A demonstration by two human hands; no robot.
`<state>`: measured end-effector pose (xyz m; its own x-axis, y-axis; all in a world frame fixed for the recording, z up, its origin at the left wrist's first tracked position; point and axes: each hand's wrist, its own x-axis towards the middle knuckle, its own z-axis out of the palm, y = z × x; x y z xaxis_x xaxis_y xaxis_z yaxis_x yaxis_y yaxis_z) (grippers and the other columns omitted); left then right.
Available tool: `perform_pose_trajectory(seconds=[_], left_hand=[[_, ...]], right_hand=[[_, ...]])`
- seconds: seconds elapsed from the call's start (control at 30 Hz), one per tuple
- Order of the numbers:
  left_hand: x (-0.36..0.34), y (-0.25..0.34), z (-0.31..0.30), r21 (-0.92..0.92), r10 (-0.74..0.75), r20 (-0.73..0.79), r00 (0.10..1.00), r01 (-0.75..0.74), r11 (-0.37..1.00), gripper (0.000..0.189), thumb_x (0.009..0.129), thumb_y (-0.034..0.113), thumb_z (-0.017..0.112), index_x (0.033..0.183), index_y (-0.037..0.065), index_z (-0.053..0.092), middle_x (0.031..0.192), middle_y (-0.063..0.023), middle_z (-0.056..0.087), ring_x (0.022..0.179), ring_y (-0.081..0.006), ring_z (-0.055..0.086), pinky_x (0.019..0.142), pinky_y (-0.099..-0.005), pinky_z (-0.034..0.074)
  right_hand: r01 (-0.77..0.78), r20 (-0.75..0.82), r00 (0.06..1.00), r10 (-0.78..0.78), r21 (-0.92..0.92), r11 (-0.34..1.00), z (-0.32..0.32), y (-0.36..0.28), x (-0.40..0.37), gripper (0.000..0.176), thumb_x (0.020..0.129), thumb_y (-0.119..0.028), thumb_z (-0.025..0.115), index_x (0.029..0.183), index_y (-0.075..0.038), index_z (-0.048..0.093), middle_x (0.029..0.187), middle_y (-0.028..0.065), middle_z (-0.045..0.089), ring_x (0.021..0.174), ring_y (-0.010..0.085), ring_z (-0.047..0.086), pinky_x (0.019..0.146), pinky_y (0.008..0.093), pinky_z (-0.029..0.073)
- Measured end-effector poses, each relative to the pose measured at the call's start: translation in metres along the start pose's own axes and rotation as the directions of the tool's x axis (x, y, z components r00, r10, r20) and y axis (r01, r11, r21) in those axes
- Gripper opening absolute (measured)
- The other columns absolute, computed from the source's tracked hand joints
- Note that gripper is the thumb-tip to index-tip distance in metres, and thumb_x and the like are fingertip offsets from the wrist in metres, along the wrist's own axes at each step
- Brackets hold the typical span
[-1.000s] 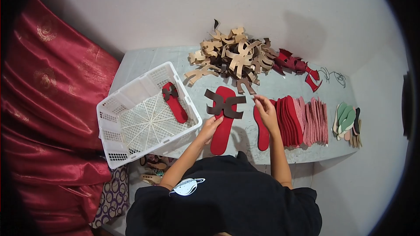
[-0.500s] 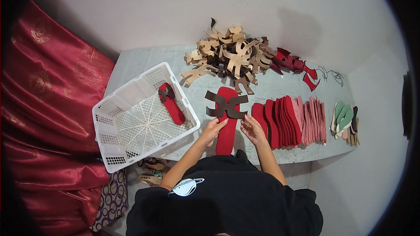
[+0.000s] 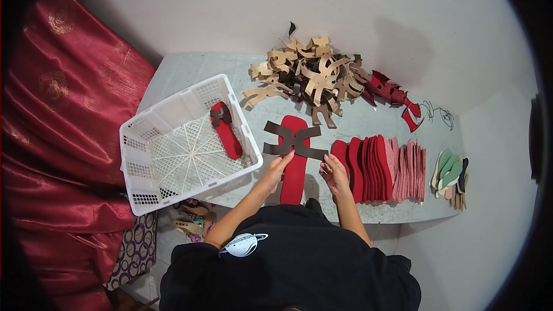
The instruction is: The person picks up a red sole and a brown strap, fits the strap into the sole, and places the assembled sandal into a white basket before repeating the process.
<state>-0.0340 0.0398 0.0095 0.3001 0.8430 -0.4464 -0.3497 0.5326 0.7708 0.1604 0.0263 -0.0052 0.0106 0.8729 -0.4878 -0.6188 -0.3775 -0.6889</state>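
Observation:
A red sandal sole (image 3: 295, 179) stands out in front of me, toe end away from my body. Across its upper part lies a dark brown H-shaped sandal strap (image 3: 311, 152), its arms sticking out past both sides. My left hand (image 3: 275, 175) grips the sole's left edge, with the thumb reaching up to the strap's middle. Between thumb and fingers of my right hand (image 3: 336, 175) is the tip of the strap's lower right arm. A red sole with a dark strap (image 3: 230, 141) lies inside the white plastic basket (image 3: 190, 194) at left.
A heap of beige and brown straps (image 3: 319, 75) sits at the table's back, beside red straps (image 3: 391, 92). Rows of red soles (image 3: 368, 170) and pink soles (image 3: 409, 170) stand to the right. Farther right are green and pale soles (image 3: 449, 170). A red curtain (image 3: 75, 138) hangs left.
My left thumb has moved up onto the strap's middle. The strap has shifted slightly left and tilted on the sole, while my right hand stays at its lower right arm.

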Motion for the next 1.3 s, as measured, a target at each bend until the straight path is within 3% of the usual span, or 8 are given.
perform_pose_trajectory(seconds=[0.17,0.23,0.43,0.53,0.97,1.07,1.13,1.3], left_hand=[[-0.001,0.01,0.01,-0.156,0.022,0.023,0.999,-0.019,0.988,0.046,0.083,0.042,0.051,0.108,0.003,0.052,0.091,-0.0053,0.06,0.082,-0.0103,0.057,0.071,-0.0231,0.046],[0.001,0.011,0.008,-0.152,-0.027,0.125,0.992,0.046,0.987,0.061,0.084,0.053,0.041,0.116,0.001,0.046,0.106,-0.0146,0.056,0.092,-0.0201,0.058,0.08,-0.0327,0.047],[0.0,0.017,0.003,-0.27,-0.086,0.275,0.958,0.163,0.949,0.091,0.074,0.074,0.019,0.118,-0.001,0.044,0.103,-0.0218,0.056,0.092,-0.0265,0.058,0.081,-0.0361,0.047],[0.003,0.016,0.0,-0.247,-0.115,0.262,0.958,0.181,0.952,0.092,0.073,0.075,0.017,0.118,-0.001,0.044,0.104,-0.0233,0.055,0.093,-0.0278,0.058,0.08,-0.0372,0.047],[0.005,0.014,0.002,-0.171,-0.055,0.132,0.99,0.077,0.982,0.082,0.078,0.068,0.021,0.12,0.001,0.043,0.106,-0.0194,0.056,0.096,-0.027,0.057,0.082,-0.0347,0.046],[0.0,0.019,0.007,-0.219,-0.045,0.15,0.988,0.077,0.973,0.077,0.079,0.067,0.026,0.119,0.003,0.044,0.105,-0.017,0.057,0.096,-0.0249,0.057,0.082,-0.0328,0.046],[-0.002,0.019,0.014,-0.061,-0.029,0.086,0.996,0.035,0.998,0.068,0.08,0.062,0.036,0.116,0.005,0.047,0.102,-0.012,0.058,0.092,-0.0213,0.059,0.079,-0.0311,0.047],[0.022,0.002,0.011,-0.175,-0.065,0.063,0.996,0.075,0.982,0.053,0.081,0.05,0.05,0.112,0.008,0.051,0.097,-0.0067,0.06,0.086,-0.0149,0.059,0.074,-0.0276,0.047]], right_hand=[[0.041,-0.008,0.999,-0.041,-0.017,0.999,0.002,0.001,-0.004,0.014,0.079,-0.015,0.062,0.089,-0.012,0.053,0.072,-0.0043,0.057,0.068,0.0064,0.056,0.061,0.0207,0.045],[0.055,-0.008,0.998,-0.056,-0.017,0.998,0.001,-0.001,-0.005,0.014,0.079,-0.015,0.062,0.089,-0.012,0.053,0.073,-0.0042,0.057,0.068,0.0063,0.056,0.061,0.0206,0.045],[0.097,-0.007,0.995,-0.097,-0.035,0.995,0.004,-0.006,-0.01,0.013,0.08,-0.014,0.061,0.089,-0.012,0.053,0.073,-0.0044,0.056,0.066,0.0058,0.055,0.061,0.0201,0.044],[0.102,0.007,0.995,-0.102,-0.048,0.994,0.006,-0.005,-0.011,0.013,0.08,-0.014,0.061,0.089,-0.012,0.052,0.073,-0.0048,0.056,0.065,0.0054,0.054,0.062,0.0199,0.044],[0.103,0.018,0.995,-0.102,-0.039,0.994,0.002,-0.004,-0.01,0.012,0.081,-0.013,0.059,0.091,-0.012,0.053,0.072,-0.0038,0.058,0.065,0.0058,0.056,0.064,0.022,0.045],[0.107,0.016,0.994,-0.107,-0.046,0.993,0.0,-0.002,-0.009,0.012,0.081,-0.013,0.059,0.092,-0.012,0.053,0.072,-0.0035,0.058,0.066,0.006,0.056,0.064,0.0222,0.045],[0.11,0.014,0.994,-0.109,-0.043,0.993,0.001,-0.002,-0.009,0.013,0.081,-0.013,0.059,0.092,-0.012,0.053,0.072,-0.0036,0.058,0.066,0.0061,0.056,0.063,0.0221,0.045],[0.123,0.007,0.992,-0.123,-0.041,0.992,-0.002,-0.003,-0.008,0.012,0.081,-0.013,0.059,0.092,-0.012,0.053,0.073,-0.0042,0.058,0.066,0.0058,0.056,0.063,0.0216,0.046]])
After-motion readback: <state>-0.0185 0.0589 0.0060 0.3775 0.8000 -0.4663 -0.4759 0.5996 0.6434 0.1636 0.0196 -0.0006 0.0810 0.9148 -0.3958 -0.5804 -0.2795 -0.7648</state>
